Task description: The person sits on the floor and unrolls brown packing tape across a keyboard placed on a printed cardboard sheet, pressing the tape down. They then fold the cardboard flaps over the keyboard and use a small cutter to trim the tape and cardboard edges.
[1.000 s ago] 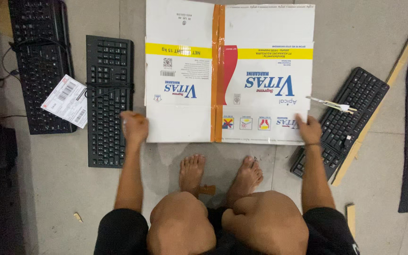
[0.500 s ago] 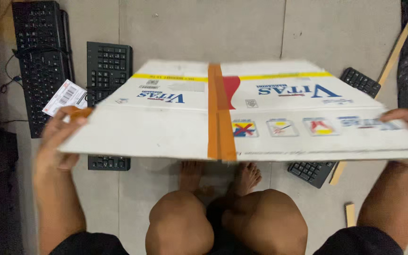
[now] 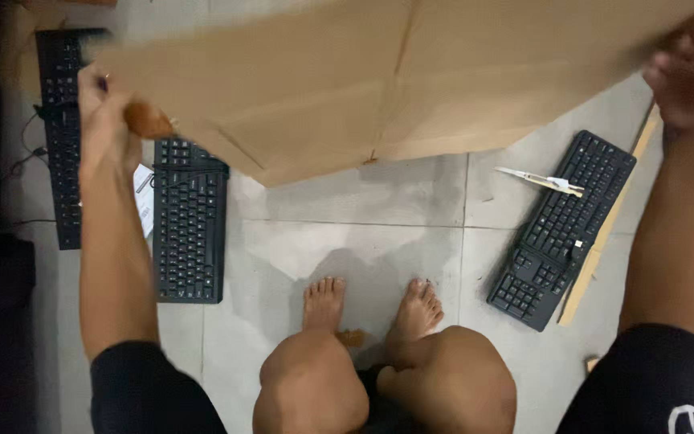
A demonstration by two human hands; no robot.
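Observation:
A large flattened cardboard box [image 3: 379,80] is raised off the floor across the top of the view, its plain brown underside facing me. My left hand [image 3: 110,120] grips its left edge, above the black keyboards. My right hand [image 3: 688,80] holds its right edge at the upper right corner. Both arms are lifted and spread wide. My bare feet [image 3: 371,305] and knees show below, on the grey tiled floor [image 3: 379,233].
Two black keyboards lie at the left, one near [image 3: 189,221] and one farther left [image 3: 62,137], with a white paper slip [image 3: 144,205] between them. A third black keyboard [image 3: 564,229] lies at the right beside a wooden strip [image 3: 604,233]; a small white-handled tool [image 3: 541,180] rests near it.
The cardboard lay flat on the floor, printed side up. Both hands lifted it by its near corners and tipped it up, so its brown underside now faces me.

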